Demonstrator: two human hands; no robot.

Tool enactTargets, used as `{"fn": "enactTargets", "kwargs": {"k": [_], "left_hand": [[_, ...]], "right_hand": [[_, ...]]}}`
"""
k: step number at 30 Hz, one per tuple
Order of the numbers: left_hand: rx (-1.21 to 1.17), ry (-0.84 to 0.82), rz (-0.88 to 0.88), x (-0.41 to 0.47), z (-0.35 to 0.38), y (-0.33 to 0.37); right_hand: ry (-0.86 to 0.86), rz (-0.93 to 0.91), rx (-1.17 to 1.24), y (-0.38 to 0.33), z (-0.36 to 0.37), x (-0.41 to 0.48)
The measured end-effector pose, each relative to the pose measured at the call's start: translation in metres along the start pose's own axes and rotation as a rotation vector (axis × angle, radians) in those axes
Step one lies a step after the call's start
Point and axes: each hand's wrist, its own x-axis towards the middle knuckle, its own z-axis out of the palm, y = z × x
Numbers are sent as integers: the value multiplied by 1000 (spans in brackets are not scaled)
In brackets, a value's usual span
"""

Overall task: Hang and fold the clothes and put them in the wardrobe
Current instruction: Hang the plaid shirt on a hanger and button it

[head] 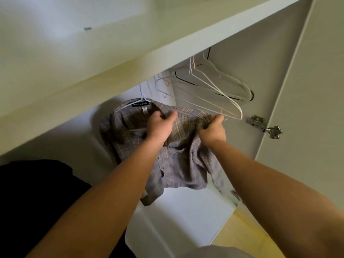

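Fingers of left hand and right hand both pinch the shirt mid-frame; I'd square its shoulders on the hanger before letting go.

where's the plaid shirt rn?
Head view, centre: the plaid shirt is on a white hanger below the shelf, left of the empty hangers; the left hand and right hand grip its shoulder area.

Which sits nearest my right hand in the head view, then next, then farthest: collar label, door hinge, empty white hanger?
1. Empty white hanger, its end just beside the right hand.
2. Door hinge, further right.
3. Collar label, left on the plaid shirt, past the left hand.
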Motion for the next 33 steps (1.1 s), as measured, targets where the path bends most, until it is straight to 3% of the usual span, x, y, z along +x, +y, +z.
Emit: {"fn": "enactTargets", "kwargs": {"k": [2,5,7,12,16,22,29,31,33], "left_hand": [[181,-1,108,0,-6,3],[521,155,434,-3,-16,7],[564,210,560,-5,-20,9],[447,199,505,-2,-18,6],[565,187,493,7,-19,12],[562,177,422,14,-18,21],[1110,398,666,1,-6,22],[1114,321,821,5,-4,24],[1023,69,928,12,-3,25]], "right_hand": [[8,-54,10,4,0,0],[52,-140,-1,12,-4,-2],[70,-183,-44,16,-7,-5],[-10,-203,-85,20,-15,-3],[-71,-188,-129,21,-24,2],[0,-221,-174,18,-36,12],[-61,-260,-131,36,-33,9],[-47,-292,-149,39,-30,8],[-32,-314,-178,39,-28,8]]}}
